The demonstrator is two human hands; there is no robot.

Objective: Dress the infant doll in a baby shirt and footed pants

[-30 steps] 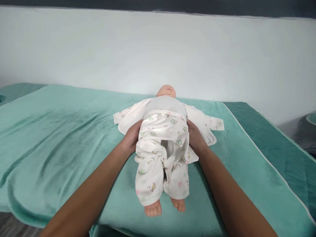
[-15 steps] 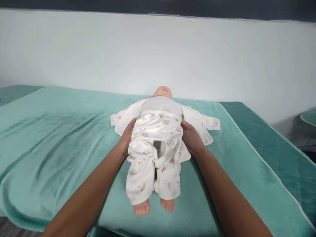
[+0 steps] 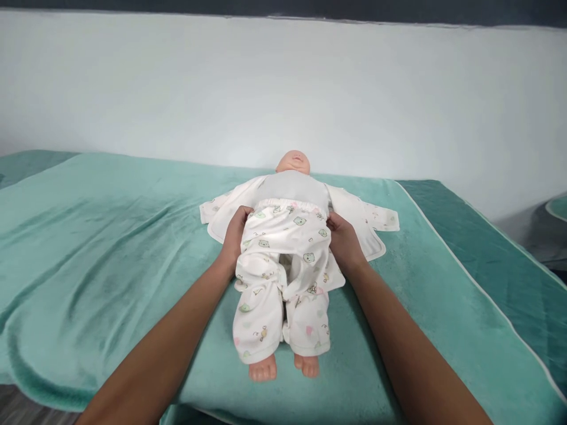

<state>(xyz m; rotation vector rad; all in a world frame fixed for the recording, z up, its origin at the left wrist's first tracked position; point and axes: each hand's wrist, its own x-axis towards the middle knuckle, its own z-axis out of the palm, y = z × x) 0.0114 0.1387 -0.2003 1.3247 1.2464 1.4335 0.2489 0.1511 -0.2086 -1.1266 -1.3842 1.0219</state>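
A baby doll was laid face-up on the teal blanket. Its white, animal-printed trousers were gripped at the waistband by the left hand and right hand. A jacket was spread open beneath.

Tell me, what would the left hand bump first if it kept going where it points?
Probably the open white jacket beside the doll; the left hand holds the trousers. Depth is unclear.
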